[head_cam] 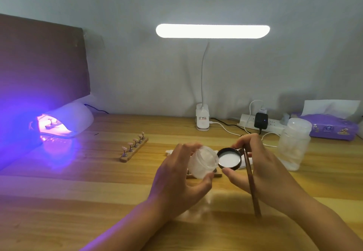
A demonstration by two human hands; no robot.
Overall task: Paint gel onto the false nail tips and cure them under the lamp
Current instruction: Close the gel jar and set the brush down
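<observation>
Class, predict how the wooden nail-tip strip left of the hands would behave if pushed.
The wooden strip lies flat, so it would probably slide, not tip. Its nail tips stand on thin stems, so they look fragile and easily knocked.

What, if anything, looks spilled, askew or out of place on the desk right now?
No spill shows. Only the small frosted plastic jar stands out: the left hand holds it tipped sideways and open, its mouth toward the black round lid pinched in the right hand with the brown brush.
</observation>
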